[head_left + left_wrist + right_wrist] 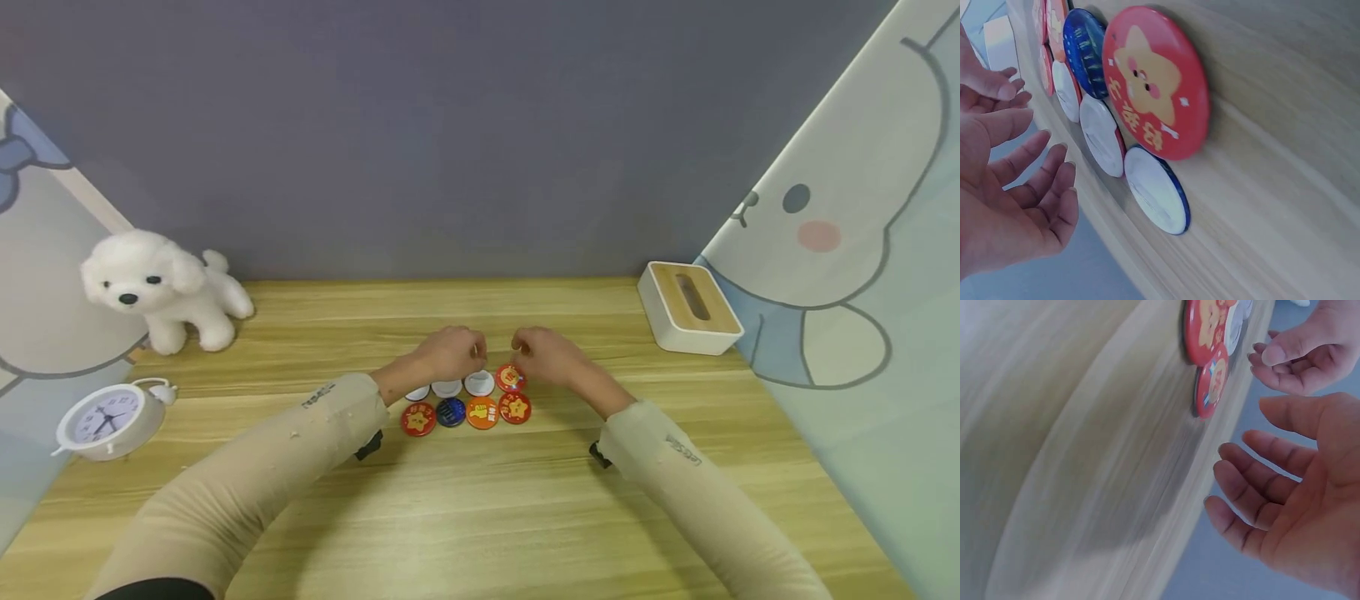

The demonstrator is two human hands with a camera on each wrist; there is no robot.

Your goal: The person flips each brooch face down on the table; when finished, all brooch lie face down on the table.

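Round button badges lie in two rows on the wooden table. In the front row are a red star badge (418,419), a dark blue badge (451,412), an orange thumb badge (482,412) and another red star badge (515,407). Behind them, three badges show white backs (479,383), and a red badge (512,377) lies face up at the right end. My left hand (452,353) hovers over the white-backed badges with loosely curled fingers, holding nothing. Just above and right of the red back-row badge is my right hand (551,357), its fingers loosely bent around nothing.
A white plush dog (168,292) stands at the back left, with a white alarm clock (111,421) in front of it. At the back right sits a tissue box with a wooden lid (690,307). A grey panel (450,142) rises behind the table (480,517).
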